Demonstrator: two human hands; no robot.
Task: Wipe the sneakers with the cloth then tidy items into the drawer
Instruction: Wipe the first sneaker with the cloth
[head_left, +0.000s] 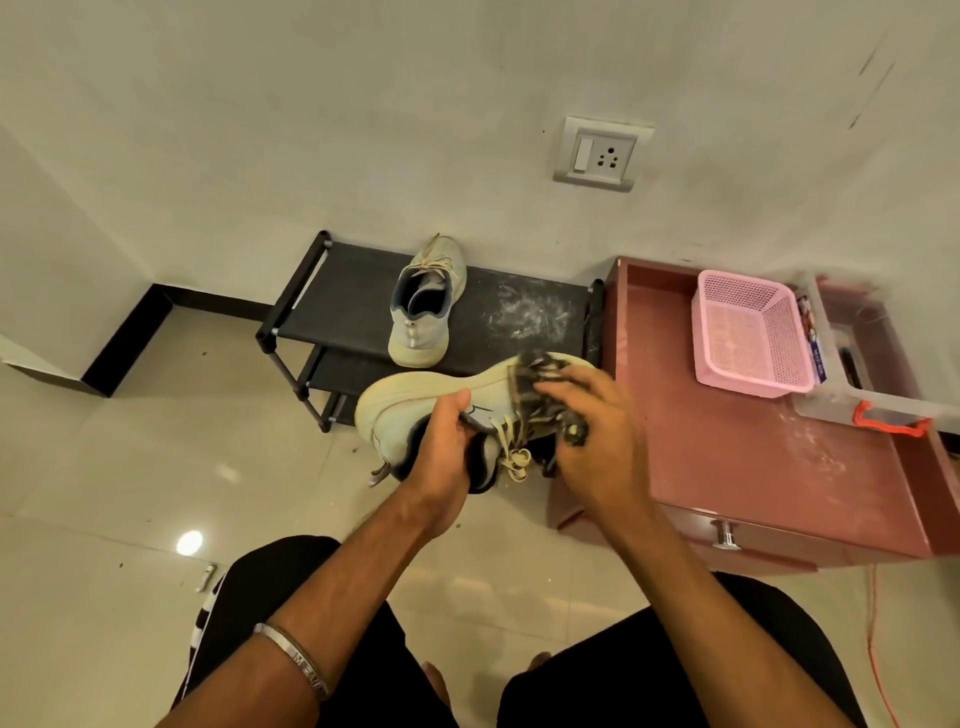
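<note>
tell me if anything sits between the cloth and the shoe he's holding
Nothing visible does. The right hand presses the dark cloth straight onto the side of the sneaker, which the left hand grips by its opening. The laces hang below the cloth, not under it.

Pink basket (748, 332) crowds the cabinet top (727, 441); its front lies bare.

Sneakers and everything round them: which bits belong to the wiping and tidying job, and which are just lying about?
In the job:
- held sneaker, in the left hand
- dark cloth, under the right hand
- second sneaker
- drawer

Lying about:
- pink basket
- clear tub
- wall socket
- shoe rack
</note>
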